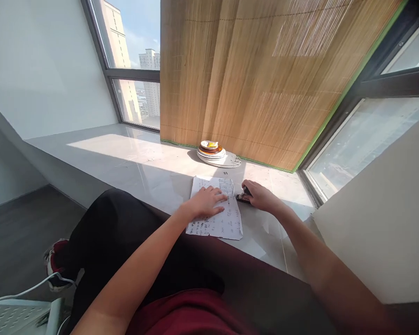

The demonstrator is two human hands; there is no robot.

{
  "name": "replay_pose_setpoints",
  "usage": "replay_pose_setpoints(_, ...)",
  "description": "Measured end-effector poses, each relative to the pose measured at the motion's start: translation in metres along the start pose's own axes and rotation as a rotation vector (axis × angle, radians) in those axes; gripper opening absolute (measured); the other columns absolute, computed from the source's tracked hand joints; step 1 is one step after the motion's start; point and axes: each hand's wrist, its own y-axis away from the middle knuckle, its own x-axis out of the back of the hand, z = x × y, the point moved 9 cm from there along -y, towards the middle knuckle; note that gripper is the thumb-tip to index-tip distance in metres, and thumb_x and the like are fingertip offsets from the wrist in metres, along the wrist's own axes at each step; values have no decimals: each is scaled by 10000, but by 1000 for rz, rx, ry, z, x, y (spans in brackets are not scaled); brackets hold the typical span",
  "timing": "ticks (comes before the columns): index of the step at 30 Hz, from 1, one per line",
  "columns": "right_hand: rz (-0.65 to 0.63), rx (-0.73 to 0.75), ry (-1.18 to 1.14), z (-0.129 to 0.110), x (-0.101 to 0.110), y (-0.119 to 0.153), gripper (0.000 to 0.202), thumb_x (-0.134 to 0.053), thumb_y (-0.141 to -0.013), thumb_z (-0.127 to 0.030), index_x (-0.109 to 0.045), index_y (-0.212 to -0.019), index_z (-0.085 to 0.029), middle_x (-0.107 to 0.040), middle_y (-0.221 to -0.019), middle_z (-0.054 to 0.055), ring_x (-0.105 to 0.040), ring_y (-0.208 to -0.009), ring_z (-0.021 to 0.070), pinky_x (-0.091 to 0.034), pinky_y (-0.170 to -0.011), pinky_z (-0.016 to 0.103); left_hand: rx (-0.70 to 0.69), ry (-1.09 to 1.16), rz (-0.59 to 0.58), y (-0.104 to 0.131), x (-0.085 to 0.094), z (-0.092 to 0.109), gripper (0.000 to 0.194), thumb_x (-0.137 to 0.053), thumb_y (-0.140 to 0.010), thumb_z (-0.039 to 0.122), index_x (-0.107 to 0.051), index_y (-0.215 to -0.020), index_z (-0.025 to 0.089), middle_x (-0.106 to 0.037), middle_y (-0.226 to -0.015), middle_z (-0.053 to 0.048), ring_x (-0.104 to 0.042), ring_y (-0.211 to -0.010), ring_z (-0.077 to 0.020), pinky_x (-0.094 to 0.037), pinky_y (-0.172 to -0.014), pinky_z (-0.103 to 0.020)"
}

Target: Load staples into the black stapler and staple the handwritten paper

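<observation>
1. The left hand (207, 201) is spread flat, palm down, with nothing clasped; its fingers are pointed rightward across the middle of a white, handwritten, roughly rectangular paper sheet (226, 223).
2. The sheet is laid on a pale, glossy, tiled window ledge (167, 184), in front of the body; its long axis is directed away from the lap, slightly slanted – whether one sheet or several are stacked cannot be told.
3. Just beyond the sheet's right edge a small, black, elongated device, apparently a stapler (242, 198), is set with its long axis roughly crosswise and its exposed end turned toward the paper; whether the edge is touched cannot be told.
4. The stapler is gripped by the right hand (259, 194), its fingers curled over the top and rear; the sheet is thus flanked – left hand upon it, right hand just beside it.
5. Materials, left to right: the ledge is smooth and streaked with sunlight; the window behind is partly covered by a tan, finely slatted, green-edged blind (230, 83); below it, round white and amber-brown plates (211, 153) are stacked, topped by a small yellow item (212, 144); two tiny, dark grey slivers (225, 173) are seen nearer the sheet.
</observation>
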Motion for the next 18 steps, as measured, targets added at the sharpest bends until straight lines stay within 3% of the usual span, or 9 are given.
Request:
replay_pose_setpoints(3,15,-129,-31,23,3,2,209,-745,-857,-329,-638,-998,-218,-727,-990,84,-651,-861,247,-440,-699,306,17,-50,7,1,-2,1,486,-517,-1025,472,-586,-1493,355,-529,-1541,-99,-467,-1394,-362,-366,-1149,-557)
replay_pose_setpoints(5,-23,-166,-71,27,-3,1,153,-725,-889,-357,-664,-928,-222,-731,-915,76,-653,-805,239,-442,-681,305,11,-47,16,2,-2,1,520,-508,-1033,449,-531,-1547,373,-517,-1542,-114,-456,-1407,-364,-351,-1156,-585)
replay_pose_setpoints(9,15,-60,-184,3,-9,-6,66,-666,-940,-280,-697,-979,-236,-766,-1024,62,-686,-942,241,-488,-807,307,-14,26,21,5,-5,0,556,-500,-1047,426,-452,-1601,423,-402,-1663,-86,-343,-1527,-357,-221,-1245,-639)
replay_pose_setpoints(12,56,-41,-270,-6,-11,-9,138,-662,-940,-250,-707,-1070,-248,-774,-1106,51,-688,-1016,241,-507,-887,324,-16,91,-33,6,-11,-1,559,-471,-1068,443,-396,-1620,470,-276,-1750,-23,-222,-1607,-357,-96,-1275,-686)
replay_pose_setpoints(18,77,4,-331,-7,-10,-8,191,-663,-935,-245,-706,-1120,-230,-772,-1123,64,-685,-1021,243,-517,-909,346,-10,113,-61,7,-12,-1,562,-492,-1065,427,-395,-1613,500,-233,-1768,8,-184,-1626,-396,-58,-1255,-749)
